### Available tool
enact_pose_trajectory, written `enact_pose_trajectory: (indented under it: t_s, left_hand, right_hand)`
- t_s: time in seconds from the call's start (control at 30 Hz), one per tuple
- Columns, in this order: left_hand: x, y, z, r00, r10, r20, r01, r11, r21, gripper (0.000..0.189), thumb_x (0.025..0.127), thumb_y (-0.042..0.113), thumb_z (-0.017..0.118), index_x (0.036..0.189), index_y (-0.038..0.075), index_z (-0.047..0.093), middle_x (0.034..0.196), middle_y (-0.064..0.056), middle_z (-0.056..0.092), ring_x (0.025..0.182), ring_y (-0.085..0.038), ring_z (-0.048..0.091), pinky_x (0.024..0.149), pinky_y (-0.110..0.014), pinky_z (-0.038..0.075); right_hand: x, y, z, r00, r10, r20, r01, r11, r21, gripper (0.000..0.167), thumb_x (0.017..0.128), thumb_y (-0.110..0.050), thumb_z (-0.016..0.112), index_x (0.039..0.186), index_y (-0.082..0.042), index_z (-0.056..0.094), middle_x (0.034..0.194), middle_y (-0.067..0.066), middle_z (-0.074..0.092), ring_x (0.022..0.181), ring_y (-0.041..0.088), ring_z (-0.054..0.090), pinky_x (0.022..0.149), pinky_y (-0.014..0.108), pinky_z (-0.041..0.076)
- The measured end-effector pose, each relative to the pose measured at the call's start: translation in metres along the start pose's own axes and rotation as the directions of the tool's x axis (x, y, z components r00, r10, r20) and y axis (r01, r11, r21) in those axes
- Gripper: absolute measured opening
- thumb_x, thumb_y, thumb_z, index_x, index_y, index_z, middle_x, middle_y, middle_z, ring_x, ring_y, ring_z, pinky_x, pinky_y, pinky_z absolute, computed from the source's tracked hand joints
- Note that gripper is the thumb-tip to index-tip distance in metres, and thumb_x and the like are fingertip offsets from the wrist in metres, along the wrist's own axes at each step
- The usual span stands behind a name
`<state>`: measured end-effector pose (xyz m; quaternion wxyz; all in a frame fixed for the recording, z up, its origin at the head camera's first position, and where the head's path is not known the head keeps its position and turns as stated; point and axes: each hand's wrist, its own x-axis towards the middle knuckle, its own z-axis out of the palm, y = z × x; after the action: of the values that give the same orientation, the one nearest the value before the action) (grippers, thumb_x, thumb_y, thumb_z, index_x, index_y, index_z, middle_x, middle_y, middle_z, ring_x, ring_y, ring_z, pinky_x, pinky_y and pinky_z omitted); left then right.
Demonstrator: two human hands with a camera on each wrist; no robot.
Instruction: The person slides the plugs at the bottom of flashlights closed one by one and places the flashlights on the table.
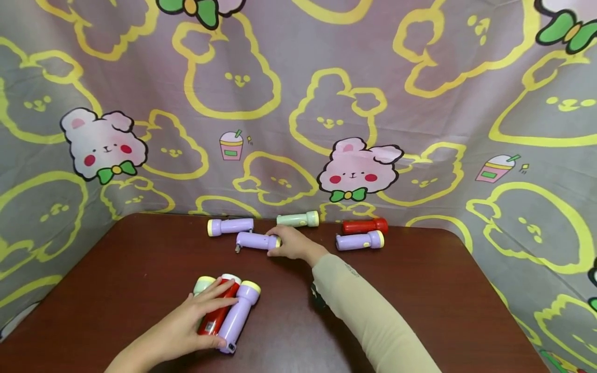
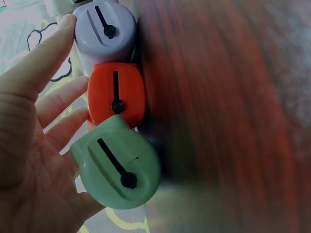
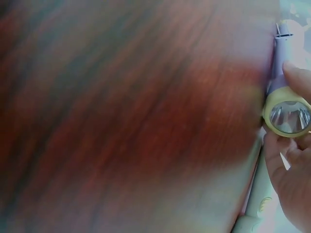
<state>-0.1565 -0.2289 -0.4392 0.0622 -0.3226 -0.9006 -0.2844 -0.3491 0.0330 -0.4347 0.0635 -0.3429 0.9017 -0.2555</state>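
My left hand [image 1: 198, 316] rests over three flashlights lying side by side: a green flashlight [image 2: 119, 165], a red flashlight [image 1: 219, 305] and a purple flashlight [image 1: 238, 313]. Its fairly straight fingers lie across the red one, and the thumb touches the purple one near its tail. In the left wrist view, their tail ends show slots with black knobs. Farther back, my right hand [image 1: 291, 242] pinches another purple flashlight [image 1: 252, 241] by its yellow-rimmed head. A small prong-like piece [image 1: 238, 248] sticks out at that flashlight's tail. The lens [image 3: 290, 118] shows in the right wrist view.
Along the table's back edge lie a purple flashlight [image 1: 230, 226], a green flashlight [image 1: 296, 219] and a red flashlight [image 1: 365, 226]. One more purple flashlight [image 1: 359, 241] lies in front of the red one. A patterned cloth [image 1: 280, 129] hangs behind the brown table [image 1: 420, 290].
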Motion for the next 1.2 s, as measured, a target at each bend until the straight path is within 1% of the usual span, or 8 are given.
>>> enact_pose_trajectory:
  t_s: [0.1, 0.2, 0.37, 0.6, 0.83, 0.9, 1.1, 1.2]
  left_hand:
    - [0.002, 0.001, -0.001, 1.000, -0.009, 0.004, 0.009, 1.000, -0.006, 0.066, 0.075, 0.056, 0.078, 0.134, 0.030, 0.062, 0.150, -0.012, 0.050, 0.143, -0.036, 0.039, 0.082, -0.087, 0.030]
    - [0.003, 0.001, -0.002, 1.000, -0.012, 0.009, 0.012, 1.000, -0.012, 0.067, 0.074, 0.055, 0.079, 0.133, 0.030, 0.063, 0.150, -0.013, 0.051, 0.141, -0.041, 0.039, 0.082, -0.088, 0.030]
    - [0.003, 0.000, -0.003, 1.000, -0.003, 0.011, 0.003, 1.000, -0.021, 0.066, 0.074, 0.054, 0.079, 0.133, 0.030, 0.063, 0.151, -0.012, 0.050, 0.149, -0.025, 0.032, 0.081, -0.089, 0.029]
    - [0.000, -0.002, 0.000, 1.000, 0.016, -0.010, -0.016, 1.000, -0.013, 0.066, 0.073, 0.052, 0.081, 0.132, 0.028, 0.063, 0.150, -0.012, 0.051, 0.150, -0.019, 0.031, 0.079, -0.088, 0.030]
    - [-0.001, -0.003, -0.001, 1.000, 0.006, -0.009, -0.006, 1.000, -0.016, 0.063, 0.076, 0.054, 0.079, 0.132, 0.029, 0.063, 0.151, -0.011, 0.049, 0.147, 0.010, 0.011, 0.081, -0.088, 0.029]
    - [-0.001, -0.003, -0.002, 1.000, 0.004, -0.001, -0.004, 1.000, -0.022, 0.063, 0.076, 0.054, 0.078, 0.132, 0.029, 0.063, 0.152, -0.011, 0.049, 0.145, 0.013, 0.008, 0.082, -0.088, 0.029]
    - [-0.001, -0.003, -0.003, 1.000, 0.005, 0.007, -0.005, 0.999, -0.031, 0.064, 0.076, 0.055, 0.077, 0.132, 0.028, 0.064, 0.151, -0.013, 0.049, 0.143, 0.016, 0.004, 0.081, -0.089, 0.028]
    - [-0.002, -0.002, -0.003, 1.000, 0.011, 0.016, -0.011, 1.000, -0.025, 0.064, 0.076, 0.055, 0.078, 0.132, 0.027, 0.064, 0.151, -0.013, 0.049, 0.151, 0.000, 0.014, 0.081, -0.089, 0.029]
  right_hand:
    - [-0.002, 0.000, -0.004, 1.000, 0.002, 0.006, -0.002, 1.000, -0.004, 0.043, 0.087, -0.019, 0.077, 0.126, -0.003, 0.064, 0.126, 0.011, 0.065, 0.116, 0.023, 0.060, 0.105, 0.036, 0.045]
    - [-0.003, 0.001, -0.007, 1.000, -0.007, -0.002, 0.007, 1.000, -0.012, 0.043, 0.088, -0.018, 0.076, 0.126, -0.003, 0.064, 0.126, 0.011, 0.065, 0.117, 0.023, 0.059, 0.105, 0.036, 0.045]
    - [-0.006, 0.004, -0.008, 1.000, -0.029, -0.010, 0.028, 0.999, -0.023, 0.041, 0.088, -0.016, 0.076, 0.125, -0.004, 0.065, 0.126, 0.013, 0.062, 0.116, 0.024, 0.058, 0.106, 0.038, 0.044]
    - [-0.012, 0.008, -0.011, 0.998, -0.054, -0.022, 0.054, 0.998, -0.021, 0.039, 0.088, -0.015, 0.074, 0.125, -0.006, 0.064, 0.131, 0.013, 0.059, 0.119, 0.024, 0.056, 0.108, 0.039, 0.043]
    - [-0.024, 0.013, -0.014, 0.993, -0.083, -0.082, 0.083, 0.997, -0.006, 0.042, 0.088, -0.015, 0.074, 0.127, -0.004, 0.062, 0.132, 0.014, 0.059, 0.125, 0.027, 0.055, 0.109, 0.042, 0.042]
    - [-0.029, 0.016, -0.015, 0.992, -0.082, -0.097, 0.083, 0.997, 0.004, 0.041, 0.088, -0.015, 0.075, 0.126, -0.005, 0.062, 0.131, 0.014, 0.060, 0.123, 0.027, 0.056, 0.108, 0.043, 0.043]
    - [-0.043, 0.022, -0.018, 0.987, -0.078, -0.141, 0.086, 0.995, 0.052, 0.041, 0.087, -0.017, 0.076, 0.125, -0.008, 0.064, 0.128, 0.012, 0.062, 0.118, 0.024, 0.057, 0.106, 0.041, 0.044]
    - [-0.051, 0.022, -0.022, 0.984, -0.083, -0.154, 0.095, 0.993, 0.073, 0.041, 0.087, -0.016, 0.077, 0.125, -0.008, 0.064, 0.126, 0.011, 0.063, 0.113, 0.022, 0.057, 0.103, 0.039, 0.045]
